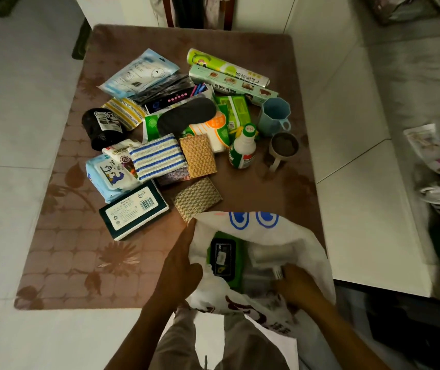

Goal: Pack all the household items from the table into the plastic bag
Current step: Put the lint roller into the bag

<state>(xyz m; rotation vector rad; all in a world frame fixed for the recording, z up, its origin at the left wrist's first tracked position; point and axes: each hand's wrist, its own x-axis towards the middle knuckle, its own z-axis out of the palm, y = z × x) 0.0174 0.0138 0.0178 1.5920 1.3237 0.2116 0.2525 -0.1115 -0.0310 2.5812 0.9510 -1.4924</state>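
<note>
Brown patterned tabletop (61, 244), spread with household items across its far half. At the near edge, white plastic bag (301, 236) with blue print, mouth held wide, a green wipes pack (225, 259) with a black lid lying inside beside something pale and blurred. Left hand (180, 265) at the bag's left rim, fingers straight along the plastic and thumb curled over the edge, pinching it. Right hand (297, 285) down inside the bag, fingers curled toward a small white thing; whether gripping it, cannot tell. Farther out, long green foil box (233, 85) touching a green-and-white roll (226, 66) at the far right. Dark green tissue box (133, 209) nearest the bag on the left, light blue wipes packet (106, 177) just behind it. Blue-striped sponge (157, 157) in the middle, gold scouring pad (198, 154) touching its right side, a second pad (197, 197) just beyond the bag's rim. Blue cup (273, 116) and grey mug (283, 148) at the right, green-labelled bottle (242, 149) just left of the mug. Black roll (101, 128) at the left.
</note>
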